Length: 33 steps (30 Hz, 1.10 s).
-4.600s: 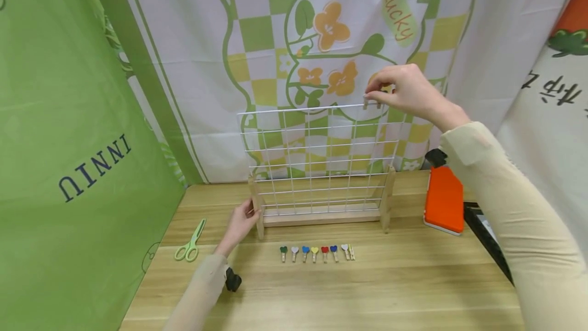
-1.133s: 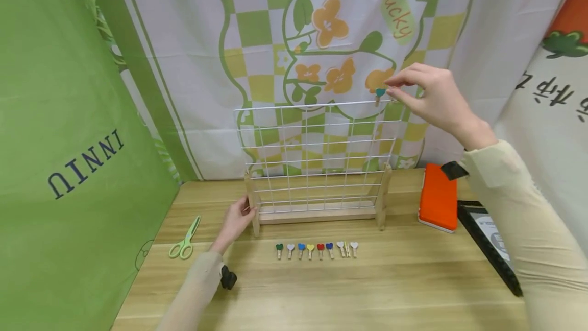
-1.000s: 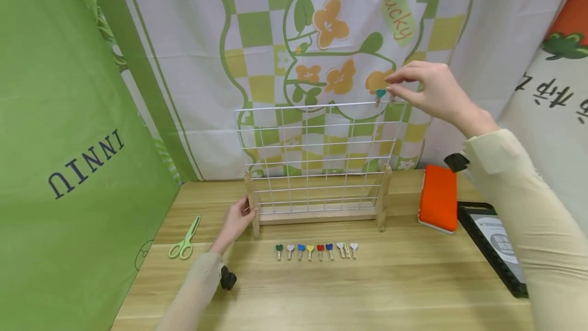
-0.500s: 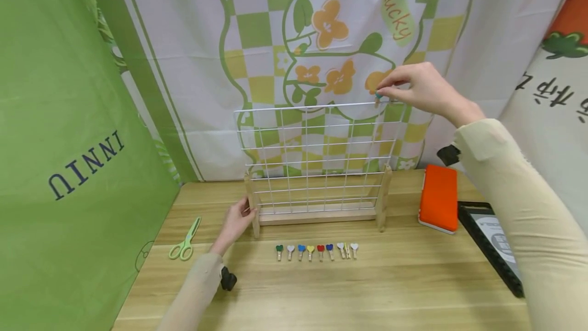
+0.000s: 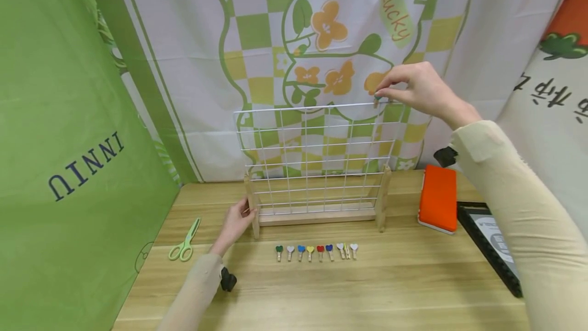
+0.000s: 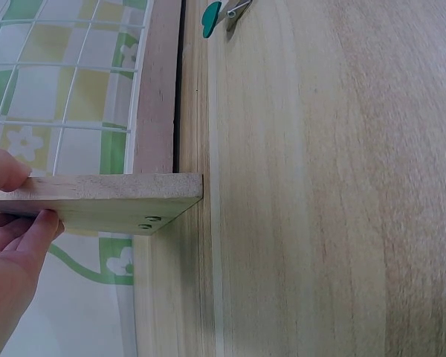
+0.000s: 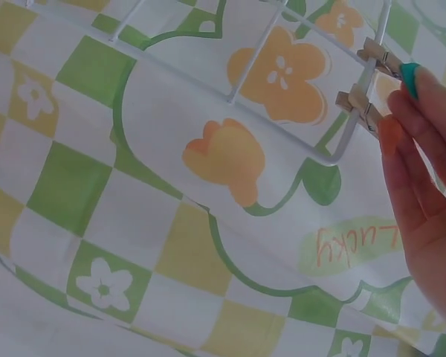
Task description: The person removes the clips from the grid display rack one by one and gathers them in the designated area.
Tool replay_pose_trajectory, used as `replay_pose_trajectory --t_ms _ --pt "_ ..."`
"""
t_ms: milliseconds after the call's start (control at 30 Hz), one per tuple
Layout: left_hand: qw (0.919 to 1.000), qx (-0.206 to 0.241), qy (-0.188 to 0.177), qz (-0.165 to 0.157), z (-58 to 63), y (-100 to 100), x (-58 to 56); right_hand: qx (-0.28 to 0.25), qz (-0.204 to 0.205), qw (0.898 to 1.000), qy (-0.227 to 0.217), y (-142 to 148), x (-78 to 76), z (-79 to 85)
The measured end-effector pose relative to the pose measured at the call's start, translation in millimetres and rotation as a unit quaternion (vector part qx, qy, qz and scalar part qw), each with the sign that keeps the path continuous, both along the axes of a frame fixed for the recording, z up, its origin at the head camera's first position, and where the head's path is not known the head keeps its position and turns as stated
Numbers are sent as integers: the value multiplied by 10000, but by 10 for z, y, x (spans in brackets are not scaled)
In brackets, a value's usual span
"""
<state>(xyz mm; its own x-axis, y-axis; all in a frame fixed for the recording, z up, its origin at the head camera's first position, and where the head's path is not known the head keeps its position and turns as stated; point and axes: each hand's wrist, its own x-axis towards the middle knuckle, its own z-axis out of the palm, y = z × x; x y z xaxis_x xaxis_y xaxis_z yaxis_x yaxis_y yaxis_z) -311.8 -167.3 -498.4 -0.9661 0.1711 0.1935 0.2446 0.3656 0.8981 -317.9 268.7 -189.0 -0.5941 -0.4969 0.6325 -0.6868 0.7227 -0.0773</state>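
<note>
My right hand (image 5: 415,88) pinches a teal heart clothespin (image 7: 409,78) between thumb and forefinger. The peg's wooden jaws sit on the top wire of a white wire grid (image 5: 305,108), near its right end. An orange heart clothespin (image 7: 390,134) is clipped beside it, close to the curled fingers in the right wrist view. Down at the left, my left hand (image 5: 236,222) grips the wooden side post (image 6: 104,190) of the grid's stand. On the table before the stand lies a row of heart clothespins (image 5: 310,252) in green, white, blue, yellow and red.
Light green scissors (image 5: 186,244) lie to the left on the wooden table (image 5: 321,300). An orange case (image 5: 438,198) and a black-framed board (image 5: 491,249), partly behind the right sleeve, are at the right. A patterned curtain (image 5: 257,29) hangs behind the grid.
A white clothespin now lies at the row's right end. Over the last second my right hand has shifted slightly left and taken hold of the teal clothespin. The left hand keeps its grip.
</note>
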Motion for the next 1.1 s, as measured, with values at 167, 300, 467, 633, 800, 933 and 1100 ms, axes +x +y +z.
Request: replay_pose_trajectory --t_ms 167,300,467,633,800,933,1100 --pt "9999 -85 -40 77 6 4 6 -209 170 9993 264 -3 10 -12" --pt "9999 -121 -8 111 -9 8 -9 -458 121 9985 275 -20 59 13" --pt "9999 -89 -19 98 -26 -5 -17 -570 45 9980 282 -48 207 -13" --pt "10000 11 -38 60 -21 -14 -33 -647 290 9965 454 -77 360 -201" --pt "10000 -16 -2 97 -1 -11 -37 -475 581 9971 100 -100 463 -586" --pt "10000 -42 5 89 -8 -13 -34 -334 788 9958 -335 -115 491 -1055" --pt "10000 -52 -11 53 -30 -16 -36 -319 691 9871 -1407 -132 579 -1733"
